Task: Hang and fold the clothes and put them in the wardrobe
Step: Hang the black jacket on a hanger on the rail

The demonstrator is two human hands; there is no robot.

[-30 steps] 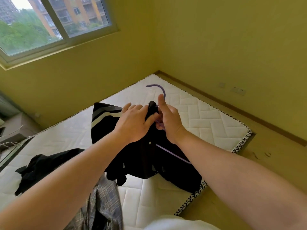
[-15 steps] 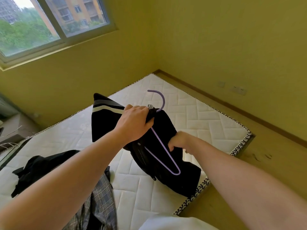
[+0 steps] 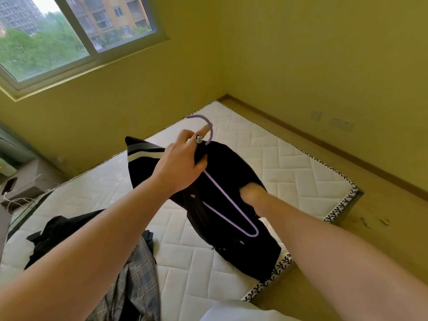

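So the mattress [image 3: 289, 163] is bare, white quilted top in a zigzag stitch, with a black-and-white patterned trim [image 3: 342, 205] running round the edge. It sits low on a yellowish wooden floor [image 3: 382, 228] and is pushed into the corner of the room. 2 loose bits of clothing lie right on it, both at the near left: a crumpled black garment [image 3: 69, 230] and a grey plaid garment [image 3: 136, 274] (they're touching, the plaid one nearer the camera).

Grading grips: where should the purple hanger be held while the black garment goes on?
Grip the purple hanger at its neck, just under the hook, from above, where the left hand holds it: the hook stands clear of the black garment, while cloth partly covers the arms.
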